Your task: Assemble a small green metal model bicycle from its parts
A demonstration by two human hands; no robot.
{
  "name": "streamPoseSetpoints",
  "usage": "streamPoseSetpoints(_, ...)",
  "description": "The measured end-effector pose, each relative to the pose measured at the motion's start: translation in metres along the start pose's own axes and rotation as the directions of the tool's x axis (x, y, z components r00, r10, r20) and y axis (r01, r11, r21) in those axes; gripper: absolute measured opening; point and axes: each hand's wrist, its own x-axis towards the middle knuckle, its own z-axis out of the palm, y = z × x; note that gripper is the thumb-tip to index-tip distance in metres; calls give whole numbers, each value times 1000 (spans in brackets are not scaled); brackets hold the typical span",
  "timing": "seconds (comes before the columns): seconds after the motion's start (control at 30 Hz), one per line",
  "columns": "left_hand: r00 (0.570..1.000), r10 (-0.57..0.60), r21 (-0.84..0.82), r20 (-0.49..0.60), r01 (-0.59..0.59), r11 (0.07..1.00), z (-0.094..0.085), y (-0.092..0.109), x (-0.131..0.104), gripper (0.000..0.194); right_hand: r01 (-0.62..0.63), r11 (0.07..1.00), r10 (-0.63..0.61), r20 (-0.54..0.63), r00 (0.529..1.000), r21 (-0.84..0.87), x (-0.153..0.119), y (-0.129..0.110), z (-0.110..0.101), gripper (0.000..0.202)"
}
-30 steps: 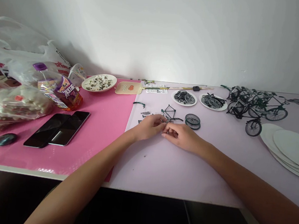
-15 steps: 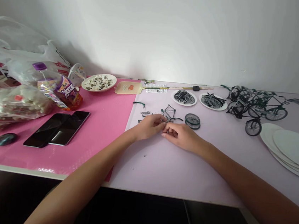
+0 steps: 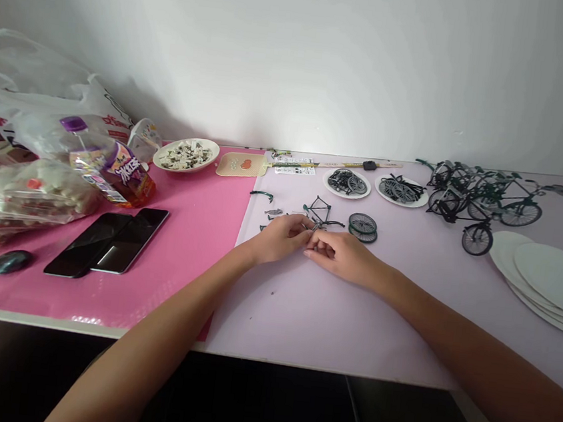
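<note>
Fingers (image 3: 300, 229) curled around thin metallic piece (image 3: 315, 227)

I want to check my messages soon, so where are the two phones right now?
In the head view, the two phones lie on the left, on the pink cover, right of the mouse.

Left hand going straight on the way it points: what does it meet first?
Probably the fingertips of the right hand, directly opposite. Fingertips of the left hand look very close to them; contact, or a small part between, is hard to tell.
</note>
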Motion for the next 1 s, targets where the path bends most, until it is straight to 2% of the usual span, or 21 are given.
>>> streamPoseSetpoints(1.0, 1000, -12, -15, 17, 12, 1000, -1, -3, 1, 24, -29, 1000, 29, 27, 999, -2, -1, -4, -2, 12)
